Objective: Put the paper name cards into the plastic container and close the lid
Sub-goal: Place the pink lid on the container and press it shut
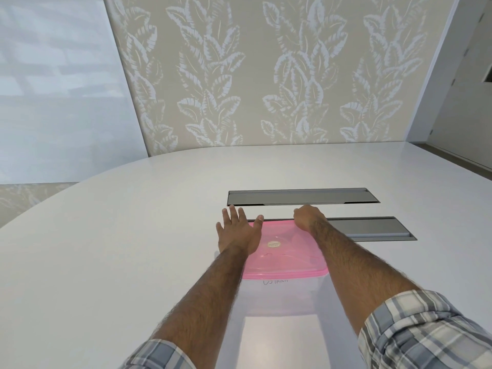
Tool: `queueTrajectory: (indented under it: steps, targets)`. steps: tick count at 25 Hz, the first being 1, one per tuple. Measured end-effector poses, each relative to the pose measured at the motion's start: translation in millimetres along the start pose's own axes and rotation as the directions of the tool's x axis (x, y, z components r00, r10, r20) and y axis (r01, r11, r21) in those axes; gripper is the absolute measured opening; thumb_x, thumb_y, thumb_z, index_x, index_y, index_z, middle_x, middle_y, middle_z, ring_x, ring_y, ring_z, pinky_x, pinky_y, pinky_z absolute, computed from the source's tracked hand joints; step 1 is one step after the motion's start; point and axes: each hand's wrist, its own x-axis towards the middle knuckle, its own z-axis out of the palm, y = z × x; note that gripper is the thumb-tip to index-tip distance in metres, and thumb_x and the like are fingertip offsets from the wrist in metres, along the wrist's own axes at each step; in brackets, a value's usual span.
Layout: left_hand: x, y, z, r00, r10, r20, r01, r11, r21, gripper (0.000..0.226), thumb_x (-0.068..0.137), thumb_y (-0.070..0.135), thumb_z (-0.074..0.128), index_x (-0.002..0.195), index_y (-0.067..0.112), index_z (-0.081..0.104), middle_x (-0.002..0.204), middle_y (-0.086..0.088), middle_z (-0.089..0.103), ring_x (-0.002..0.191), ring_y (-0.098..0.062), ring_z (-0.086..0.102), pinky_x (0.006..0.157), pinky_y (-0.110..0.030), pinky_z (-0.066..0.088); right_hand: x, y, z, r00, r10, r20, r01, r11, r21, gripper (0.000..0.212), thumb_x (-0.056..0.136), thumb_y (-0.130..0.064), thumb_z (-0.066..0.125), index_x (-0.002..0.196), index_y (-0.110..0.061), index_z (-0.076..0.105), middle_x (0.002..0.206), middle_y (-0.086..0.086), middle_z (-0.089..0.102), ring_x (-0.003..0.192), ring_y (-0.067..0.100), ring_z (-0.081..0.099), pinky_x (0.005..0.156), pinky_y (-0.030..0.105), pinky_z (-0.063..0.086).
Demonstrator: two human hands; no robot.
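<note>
Here, translucent pink lid (286,251) on clear plastic container (282,296), left hand (238,231) flat, grip open, right hand (308,217) curled closed on lid's edge.

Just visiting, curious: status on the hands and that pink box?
Left hand flat, open, on pink lid. Right hand curled at lid's far edge. Lid sits on container. Nothing in the way.

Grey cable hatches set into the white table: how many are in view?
2. The far cable hatch lies beyond both hands. The near cable hatch lies to the right of the pink lid; its left end is hidden behind the right hand.
</note>
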Motion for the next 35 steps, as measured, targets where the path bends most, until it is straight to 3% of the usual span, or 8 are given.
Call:
queueTrajectory:
  steps: [5,13,17,28,35]
  targets:
    - [-1,-2,2,0.994,0.111,0.015,-0.112,0.987,0.118,0.079,0.098,0.066,0.007,0.161,0.018,0.002,0.168,-0.001,-0.012,0.153,-0.023,-0.019,0.123,-0.051,-0.009,-2,1,3,0.999,-0.036,-0.025,0.035,0.999,-0.013,0.040,0.092,-0.013,0.030,0.118,-0.008,0.061,0.125,0.014,0.061,0.109,0.031,0.059,0.074,0.034,0.041]
    - [-2,-1,7,0.994,0.111,-0.008,-0.108,0.974,0.197,0.086,0.094,0.072,0.003,0.161,0.017,0.001,0.167,-0.002,-0.014,0.153,-0.022,-0.020,0.122,-0.051,-0.009,-8,-1,0,0.998,0.017,-0.056,-0.011,0.995,0.099,0.045,0.098,-0.028,0.028,0.128,-0.015,0.058,0.136,0.011,0.057,0.119,0.032,0.055,0.088,0.037,0.043]
    - [-2,0,7,0.994,0.109,-0.013,-0.105,0.974,0.203,0.087,0.094,0.072,0.002,0.161,0.017,0.000,0.167,-0.002,-0.015,0.153,-0.022,-0.020,0.123,-0.050,-0.009,-10,-3,0,0.994,0.075,-0.083,-0.057,0.977,0.207,0.048,0.101,-0.039,0.034,0.130,-0.010,0.058,0.136,0.013,0.058,0.120,0.033,0.057,0.099,0.038,0.045]
    - [-1,0,9,0.993,0.115,-0.026,-0.107,0.972,0.211,0.088,0.094,0.071,0.003,0.161,0.015,0.001,0.167,-0.004,-0.012,0.153,-0.022,-0.019,0.123,-0.050,-0.008,-20,-4,-2,0.988,0.123,-0.089,-0.100,0.969,0.227,0.045,0.100,-0.039,0.037,0.122,-0.009,0.063,0.128,0.012,0.063,0.112,0.032,0.060,0.091,0.037,0.046]
    - [-1,1,8,0.994,0.108,-0.011,-0.103,0.971,0.216,0.082,0.097,0.066,0.011,0.161,0.016,0.004,0.168,-0.005,-0.006,0.154,-0.023,-0.014,0.124,-0.049,-0.005,-33,-6,-5,0.974,0.023,-0.224,0.004,0.993,0.119,0.056,0.101,-0.046,0.029,0.118,-0.007,0.065,0.122,0.013,0.067,0.111,0.032,0.062,0.090,0.039,0.047]
